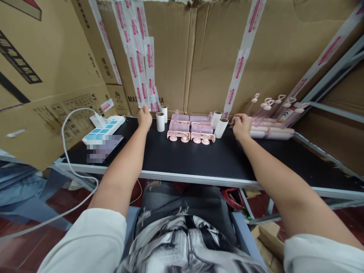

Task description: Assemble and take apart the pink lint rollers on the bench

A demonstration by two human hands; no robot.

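My left hand is at the back left of the black tabletop, its fingers pressed together; whatever they may hold is hidden. Just right of it stand two white rolls with brown cores. In the middle sit several pink plastic pieces in two side-by-side groups, with round pale pink discs at the front. Two more white rolls stand upright at their right. Beyond these, my right hand has curled fingers, with their contents out of sight. It is beside lying white rolls with pink looped handles.
A white power strip with blue sockets and a plugged-in cable lies at the left, near a partly blurred phone. Cardboard walls close off the back and left. A metal edge runs along the front.
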